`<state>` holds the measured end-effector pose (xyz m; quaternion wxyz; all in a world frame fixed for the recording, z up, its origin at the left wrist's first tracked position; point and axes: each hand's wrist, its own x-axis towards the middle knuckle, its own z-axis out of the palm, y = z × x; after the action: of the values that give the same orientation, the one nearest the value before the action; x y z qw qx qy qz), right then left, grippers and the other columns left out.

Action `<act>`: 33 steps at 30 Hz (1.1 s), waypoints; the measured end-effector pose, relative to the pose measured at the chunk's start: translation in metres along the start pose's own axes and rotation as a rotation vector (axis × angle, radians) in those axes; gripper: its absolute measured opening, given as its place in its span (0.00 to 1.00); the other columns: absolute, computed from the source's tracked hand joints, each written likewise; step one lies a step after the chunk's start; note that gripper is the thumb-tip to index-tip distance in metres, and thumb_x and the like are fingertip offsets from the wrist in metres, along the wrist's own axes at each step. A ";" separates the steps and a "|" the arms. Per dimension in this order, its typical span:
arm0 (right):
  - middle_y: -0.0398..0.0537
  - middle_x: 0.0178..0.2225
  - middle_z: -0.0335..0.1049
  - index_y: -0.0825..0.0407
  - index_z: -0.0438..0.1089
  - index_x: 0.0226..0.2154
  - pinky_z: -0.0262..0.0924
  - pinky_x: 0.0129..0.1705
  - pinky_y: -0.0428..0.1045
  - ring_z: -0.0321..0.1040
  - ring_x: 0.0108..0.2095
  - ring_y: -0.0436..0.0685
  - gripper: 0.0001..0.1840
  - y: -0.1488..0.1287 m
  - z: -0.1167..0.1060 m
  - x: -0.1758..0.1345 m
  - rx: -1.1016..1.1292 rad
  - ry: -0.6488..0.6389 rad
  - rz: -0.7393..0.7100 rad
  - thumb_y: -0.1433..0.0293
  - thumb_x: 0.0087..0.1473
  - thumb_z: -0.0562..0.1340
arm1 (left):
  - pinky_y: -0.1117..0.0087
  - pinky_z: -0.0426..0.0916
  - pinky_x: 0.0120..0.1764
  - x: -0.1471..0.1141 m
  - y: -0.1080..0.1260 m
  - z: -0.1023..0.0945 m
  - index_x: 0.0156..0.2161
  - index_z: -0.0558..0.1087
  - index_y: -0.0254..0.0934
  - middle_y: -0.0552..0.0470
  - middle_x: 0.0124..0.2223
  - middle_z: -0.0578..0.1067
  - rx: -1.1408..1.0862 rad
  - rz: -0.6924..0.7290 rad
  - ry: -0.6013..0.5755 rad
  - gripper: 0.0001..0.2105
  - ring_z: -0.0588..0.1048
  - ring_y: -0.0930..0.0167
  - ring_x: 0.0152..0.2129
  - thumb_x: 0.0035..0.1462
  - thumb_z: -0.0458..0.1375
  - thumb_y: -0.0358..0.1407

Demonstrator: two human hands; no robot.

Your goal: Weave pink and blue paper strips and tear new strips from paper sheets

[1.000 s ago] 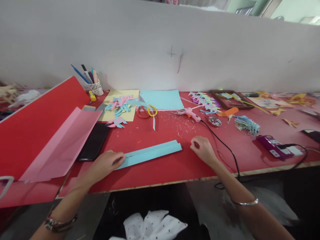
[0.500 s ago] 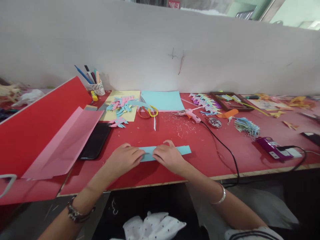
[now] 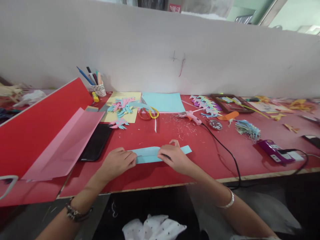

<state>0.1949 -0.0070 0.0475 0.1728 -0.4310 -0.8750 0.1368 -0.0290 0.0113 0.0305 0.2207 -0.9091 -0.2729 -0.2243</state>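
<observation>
A light blue paper strip (image 3: 147, 155) lies lengthwise before me on the red table, with a crease line running along it. My left hand (image 3: 120, 160) is closed on its left end, fingertips pressed to the paper. Farther right, my right hand (image 3: 173, 156) grips the same strip, fingers curled over it and the thumb side hidden. Part of the strip sticks out past the right hand. Behind it are a pair of scissors (image 3: 151, 114) with red and yellow handles and a pile of pink and blue paper pieces (image 3: 122, 106).
A black phone-like slab (image 3: 96, 143) and pink paper sheets (image 3: 65, 146) are on the left. Blue paper sheets (image 3: 163, 102) lie at the back. A pink glue gun (image 3: 193, 117) trails its black cord to a purple power strip (image 3: 273, 151) at right.
My hands have moved apart along the strip, the left to the left and the right slightly to the right. More of the creased paper shows between them.
</observation>
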 end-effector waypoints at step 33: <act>0.54 0.45 0.65 0.50 0.64 0.45 0.54 0.42 0.56 0.59 0.45 0.60 0.18 0.000 0.039 -0.020 -0.152 0.104 0.252 0.64 0.51 0.55 | 0.65 0.63 0.37 -0.003 0.028 0.018 0.44 0.68 0.44 0.48 0.40 0.67 -0.366 -0.514 -0.381 0.12 0.66 0.66 0.38 0.55 0.48 0.37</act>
<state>0.1903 -0.0265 0.0083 0.1661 -0.5557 -0.8118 0.0685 -0.0089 -0.0017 0.0068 -0.0641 -0.8606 -0.4842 -0.1441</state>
